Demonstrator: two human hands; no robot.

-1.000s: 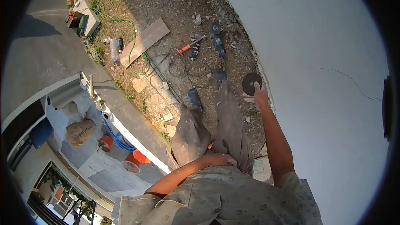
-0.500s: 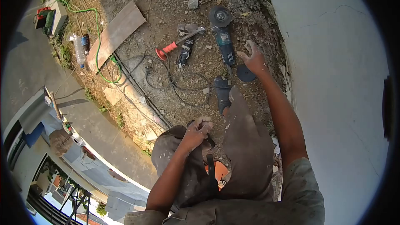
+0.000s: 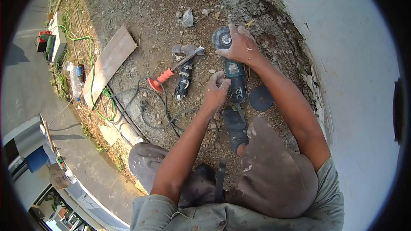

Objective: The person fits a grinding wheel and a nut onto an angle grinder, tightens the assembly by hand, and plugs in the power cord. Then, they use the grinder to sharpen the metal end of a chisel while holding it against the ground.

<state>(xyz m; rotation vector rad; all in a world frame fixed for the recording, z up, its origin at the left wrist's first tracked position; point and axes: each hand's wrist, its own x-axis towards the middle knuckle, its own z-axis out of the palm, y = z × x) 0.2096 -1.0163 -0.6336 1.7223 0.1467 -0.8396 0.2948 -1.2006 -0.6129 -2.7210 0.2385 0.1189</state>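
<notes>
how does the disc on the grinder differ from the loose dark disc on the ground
The mounted disc sits on the grinder's head, while the loose disc lies on the ground. The mounted disc looks greyer and mesh-patterned, with metal at its centre; the loose disc looks plain and darker. The right hand hides part of the mounted disc's edge; neither hand is at the loose disc. Both are round.

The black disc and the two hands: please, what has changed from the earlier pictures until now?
The black disc, first held in the right hand, was let go and lies on the ground near the rear of the angle grinder. The right hand moved forward to the angle grinder's front end; the left hand came forward to beside its body, contact unclear. The red-handled tool and the board stayed in place.
</notes>
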